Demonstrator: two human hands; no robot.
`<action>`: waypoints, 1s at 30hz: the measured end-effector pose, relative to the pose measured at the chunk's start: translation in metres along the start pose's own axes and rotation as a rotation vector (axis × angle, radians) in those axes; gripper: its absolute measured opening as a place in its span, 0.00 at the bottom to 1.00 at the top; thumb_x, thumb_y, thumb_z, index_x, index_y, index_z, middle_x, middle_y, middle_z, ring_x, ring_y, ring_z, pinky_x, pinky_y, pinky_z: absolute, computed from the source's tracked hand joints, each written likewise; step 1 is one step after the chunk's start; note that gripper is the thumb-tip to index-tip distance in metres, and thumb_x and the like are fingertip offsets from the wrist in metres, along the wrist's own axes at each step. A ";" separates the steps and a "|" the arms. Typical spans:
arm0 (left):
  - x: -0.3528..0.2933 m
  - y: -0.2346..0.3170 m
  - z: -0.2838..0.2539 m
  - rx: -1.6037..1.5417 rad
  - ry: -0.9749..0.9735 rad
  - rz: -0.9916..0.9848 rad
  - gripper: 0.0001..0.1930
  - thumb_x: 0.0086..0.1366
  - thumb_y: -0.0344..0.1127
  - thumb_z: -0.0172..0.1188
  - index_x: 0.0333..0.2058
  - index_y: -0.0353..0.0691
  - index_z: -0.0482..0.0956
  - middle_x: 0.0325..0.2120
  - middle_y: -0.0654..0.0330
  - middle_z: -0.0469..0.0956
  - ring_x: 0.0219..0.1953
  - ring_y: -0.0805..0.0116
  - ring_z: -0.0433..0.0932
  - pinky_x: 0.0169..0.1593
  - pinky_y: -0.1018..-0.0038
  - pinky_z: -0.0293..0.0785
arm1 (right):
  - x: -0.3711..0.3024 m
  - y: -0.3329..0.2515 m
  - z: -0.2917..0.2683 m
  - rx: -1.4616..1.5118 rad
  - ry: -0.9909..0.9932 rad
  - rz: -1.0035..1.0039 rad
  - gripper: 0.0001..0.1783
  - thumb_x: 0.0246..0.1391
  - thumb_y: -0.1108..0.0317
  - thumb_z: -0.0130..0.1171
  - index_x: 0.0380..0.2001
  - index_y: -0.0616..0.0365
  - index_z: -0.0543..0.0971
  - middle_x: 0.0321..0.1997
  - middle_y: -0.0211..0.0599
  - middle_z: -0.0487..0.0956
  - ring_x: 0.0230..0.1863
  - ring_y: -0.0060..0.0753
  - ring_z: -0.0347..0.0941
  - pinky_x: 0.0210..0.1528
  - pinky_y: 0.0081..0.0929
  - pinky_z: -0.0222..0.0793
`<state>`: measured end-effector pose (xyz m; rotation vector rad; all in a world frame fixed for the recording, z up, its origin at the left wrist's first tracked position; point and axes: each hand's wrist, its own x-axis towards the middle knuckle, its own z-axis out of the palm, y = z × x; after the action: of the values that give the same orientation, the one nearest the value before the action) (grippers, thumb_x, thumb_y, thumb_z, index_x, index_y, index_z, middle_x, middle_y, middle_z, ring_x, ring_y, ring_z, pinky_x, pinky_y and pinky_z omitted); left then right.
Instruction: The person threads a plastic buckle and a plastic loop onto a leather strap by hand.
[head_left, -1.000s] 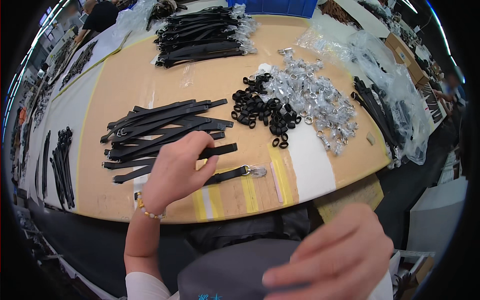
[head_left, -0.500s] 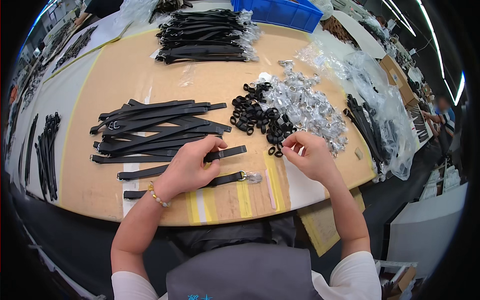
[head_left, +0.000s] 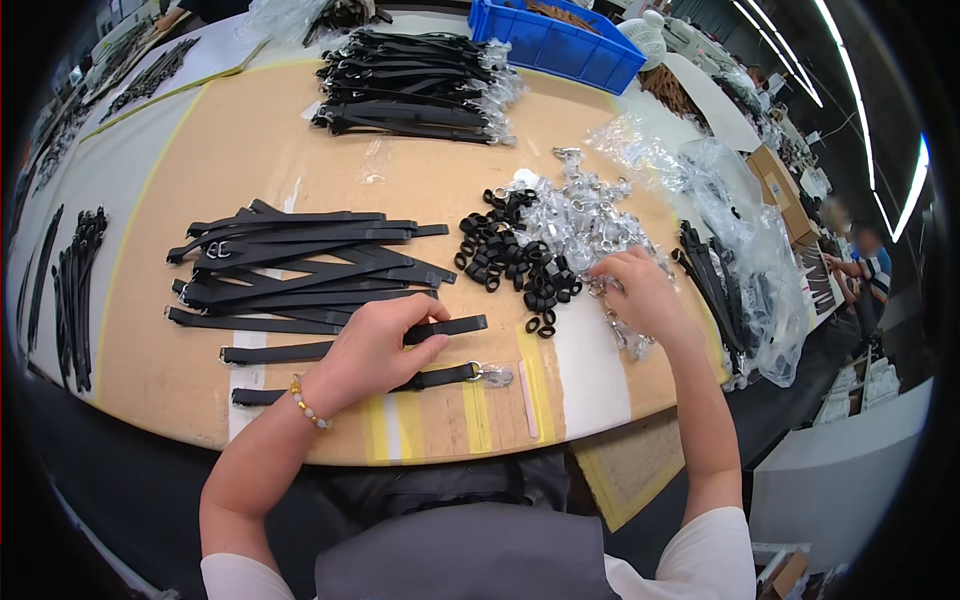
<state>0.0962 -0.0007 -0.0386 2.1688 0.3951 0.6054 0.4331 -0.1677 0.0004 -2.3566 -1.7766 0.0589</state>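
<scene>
Left hand [head_left: 388, 345] pinches one black strap [head_left: 458, 328] between thumb and fingers, its free end projecting to the right. Right hand [head_left: 642, 295] is curled at the near edge of the wrapped metal clasps [head_left: 570, 215], fingertips drawn together; cannot tell whether a piece is caught between them. Judgement: for the right-hand pick, better to grip bare metal than plastic film, which may slip or drag neighbours along; lift one piece clear before turning away. A light left pinch close to the free end should stop the strap twisting and leave its tip accessible. Just nearer the body, a fitted strap [head_left: 440, 377] lies on the surface [head_left: 235, 150] with a ring and wrapped clasp at its right end: useful as a reference for orientation. Beside the clasps, black loops [head_left: 515, 250] lie heaped; avoid sweeping them. Farther out: loose straps [head_left: 290, 238] left, bundled straps [head_left: 405, 85] beyond, blue bin [head_left: 560, 45] at the back.
</scene>
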 end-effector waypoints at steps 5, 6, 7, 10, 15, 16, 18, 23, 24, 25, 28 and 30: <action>-0.005 0.001 0.003 0.018 0.028 -0.090 0.13 0.58 0.31 0.71 0.41 0.34 0.81 0.30 0.55 0.82 0.31 0.66 0.81 0.38 0.74 0.76 | 0.004 0.004 0.011 0.017 -0.075 -0.075 0.09 0.54 0.70 0.61 0.40 0.53 0.82 0.42 0.35 0.81 0.52 0.43 0.74 0.54 0.39 0.72; -0.007 0.003 0.001 0.016 0.039 -0.092 0.13 0.57 0.31 0.71 0.40 0.34 0.81 0.30 0.55 0.82 0.31 0.66 0.81 0.38 0.74 0.76 | 0.009 0.004 0.018 0.007 -0.106 -0.087 0.10 0.55 0.69 0.63 0.41 0.52 0.81 0.43 0.34 0.81 0.53 0.41 0.75 0.53 0.38 0.73; -0.007 0.005 0.001 0.035 0.017 -0.099 0.12 0.59 0.30 0.70 0.40 0.35 0.81 0.30 0.54 0.83 0.32 0.62 0.82 0.37 0.71 0.77 | 0.009 0.003 0.020 -0.011 -0.109 -0.075 0.09 0.56 0.68 0.61 0.41 0.52 0.81 0.42 0.35 0.81 0.52 0.42 0.75 0.53 0.39 0.73; -0.009 0.010 0.002 0.061 0.047 -0.066 0.12 0.57 0.30 0.70 0.39 0.34 0.81 0.30 0.54 0.82 0.32 0.63 0.82 0.36 0.72 0.77 | 0.014 0.002 0.023 -0.029 -0.104 -0.052 0.07 0.57 0.67 0.60 0.39 0.53 0.81 0.39 0.38 0.82 0.50 0.45 0.77 0.50 0.41 0.74; -0.004 0.009 0.009 0.049 0.031 -0.059 0.13 0.56 0.30 0.70 0.39 0.33 0.81 0.30 0.54 0.83 0.33 0.64 0.82 0.38 0.72 0.77 | 0.001 -0.007 0.030 0.061 -0.078 -0.038 0.09 0.58 0.61 0.61 0.36 0.54 0.81 0.36 0.41 0.83 0.43 0.46 0.80 0.46 0.42 0.75; -0.005 0.008 0.008 0.054 0.045 -0.050 0.13 0.56 0.30 0.70 0.39 0.33 0.81 0.30 0.54 0.83 0.33 0.64 0.82 0.39 0.72 0.77 | -0.002 -0.013 0.027 0.060 -0.073 -0.038 0.09 0.58 0.61 0.61 0.36 0.54 0.81 0.36 0.41 0.83 0.43 0.46 0.80 0.46 0.42 0.75; -0.006 0.007 0.006 0.060 0.036 -0.065 0.13 0.56 0.30 0.70 0.39 0.32 0.81 0.30 0.54 0.83 0.33 0.64 0.82 0.39 0.73 0.77 | -0.006 -0.032 0.016 0.124 -0.182 -0.030 0.10 0.58 0.60 0.61 0.37 0.55 0.80 0.36 0.41 0.83 0.43 0.47 0.81 0.45 0.42 0.75; -0.005 0.008 0.005 0.048 0.022 -0.072 0.13 0.56 0.29 0.70 0.39 0.32 0.81 0.30 0.54 0.83 0.33 0.64 0.82 0.40 0.73 0.77 | -0.013 -0.020 0.016 0.136 0.088 -0.301 0.07 0.55 0.65 0.62 0.36 0.52 0.81 0.37 0.35 0.80 0.46 0.41 0.76 0.48 0.37 0.74; -0.005 0.009 0.005 0.047 0.029 -0.061 0.13 0.56 0.29 0.70 0.39 0.32 0.81 0.30 0.54 0.83 0.33 0.64 0.82 0.40 0.73 0.77 | -0.012 -0.016 0.015 0.119 0.024 -0.343 0.06 0.52 0.67 0.61 0.34 0.53 0.80 0.36 0.35 0.80 0.47 0.41 0.76 0.49 0.37 0.73; -0.005 0.009 0.005 0.045 0.036 -0.050 0.13 0.56 0.29 0.70 0.39 0.32 0.81 0.30 0.54 0.83 0.33 0.64 0.82 0.39 0.73 0.77 | -0.012 -0.014 0.015 0.102 -0.040 -0.384 0.06 0.50 0.69 0.60 0.33 0.53 0.80 0.36 0.35 0.79 0.48 0.41 0.75 0.50 0.37 0.72; -0.005 0.012 0.005 0.014 0.052 -0.087 0.13 0.55 0.29 0.70 0.38 0.31 0.80 0.29 0.56 0.82 0.32 0.68 0.80 0.40 0.74 0.75 | -0.012 -0.008 0.017 0.135 -0.107 -0.306 0.06 0.47 0.70 0.59 0.32 0.55 0.80 0.36 0.37 0.79 0.48 0.41 0.76 0.48 0.38 0.73; -0.004 0.012 0.004 0.023 0.056 -0.072 0.13 0.56 0.29 0.70 0.38 0.32 0.81 0.29 0.55 0.82 0.32 0.67 0.81 0.39 0.74 0.76 | -0.013 -0.009 0.021 0.078 -0.100 -0.303 0.06 0.46 0.69 0.60 0.30 0.56 0.80 0.36 0.38 0.79 0.47 0.42 0.76 0.47 0.38 0.73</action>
<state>0.0952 -0.0121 -0.0326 2.1534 0.5101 0.6253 0.4175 -0.1751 -0.0194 -2.0390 -2.1166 0.2020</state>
